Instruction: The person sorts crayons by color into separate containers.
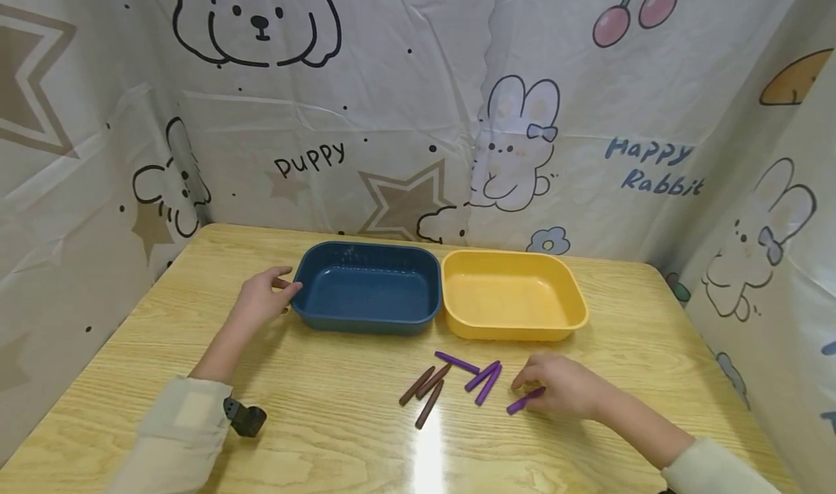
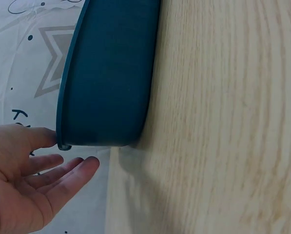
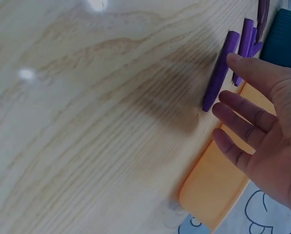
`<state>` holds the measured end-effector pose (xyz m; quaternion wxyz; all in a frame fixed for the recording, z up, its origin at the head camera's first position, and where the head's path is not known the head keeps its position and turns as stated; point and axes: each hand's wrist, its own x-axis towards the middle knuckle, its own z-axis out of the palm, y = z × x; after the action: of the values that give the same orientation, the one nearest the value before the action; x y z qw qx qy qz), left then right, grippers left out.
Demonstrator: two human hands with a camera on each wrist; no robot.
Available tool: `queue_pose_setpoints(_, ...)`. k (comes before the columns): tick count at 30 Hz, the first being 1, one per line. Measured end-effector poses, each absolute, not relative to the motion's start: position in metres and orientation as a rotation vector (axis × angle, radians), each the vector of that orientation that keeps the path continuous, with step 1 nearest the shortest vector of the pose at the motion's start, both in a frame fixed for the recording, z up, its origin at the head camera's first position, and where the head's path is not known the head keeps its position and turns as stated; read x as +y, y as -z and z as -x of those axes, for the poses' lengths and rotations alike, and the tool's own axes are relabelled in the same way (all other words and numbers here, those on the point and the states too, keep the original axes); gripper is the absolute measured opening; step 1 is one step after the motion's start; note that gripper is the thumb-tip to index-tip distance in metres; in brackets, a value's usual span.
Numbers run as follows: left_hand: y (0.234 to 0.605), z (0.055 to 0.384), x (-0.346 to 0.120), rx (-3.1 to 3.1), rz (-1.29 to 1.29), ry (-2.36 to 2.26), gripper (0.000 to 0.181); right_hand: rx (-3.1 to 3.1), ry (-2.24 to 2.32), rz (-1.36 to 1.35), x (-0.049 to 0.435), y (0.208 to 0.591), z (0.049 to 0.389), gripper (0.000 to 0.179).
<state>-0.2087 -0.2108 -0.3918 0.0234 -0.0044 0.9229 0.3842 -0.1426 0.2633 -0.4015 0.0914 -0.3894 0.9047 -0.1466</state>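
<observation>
My left hand (image 1: 260,299) is at the left end of the blue tray (image 1: 366,327), a fingertip at its rim. In the left wrist view, the thumb meets the rim corner while the other fingers stay loosely extended below. Over a purple crayon (image 1: 517,408) on the table is my right hand (image 1: 567,387). The right wrist view has the thumb tip overlapping this crayon (image 3: 216,80), the other fingers spread beside it. Left of that hand lie three more purple crayons (image 1: 488,385); farther left are three brown crayons (image 1: 429,405).
A yellow tray (image 1: 516,332) stands against the right side of the blue one, both toward the back of the wooden table (image 1: 326,400). A printed curtain (image 1: 405,80) hangs behind and along both sides. A small black device (image 1: 247,418) is on the left sleeve.
</observation>
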Motion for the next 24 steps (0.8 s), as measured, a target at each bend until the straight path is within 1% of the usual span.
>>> queue_pose_setpoints(7, 0.401, 0.211, -0.211, 2.825, 0.025, -1.296, 0.049, 2.689, 0.449, 1.129, 0.266, 0.407, 0.139, 0.016)
queue_pose_setpoints(12, 0.406, 0.212, -0.212, 2.801, 0.033, -1.360, 0.048, 2.705, 0.454, 1.157, 0.268, 0.411, 0.139, 0.014)
queue_pose_setpoints(24, 0.405, 0.213, -0.212, 2.774, 0.062, -1.418, 0.046, 2.744, 0.482, 1.207, 0.268, 0.411, 0.140, 0.012)
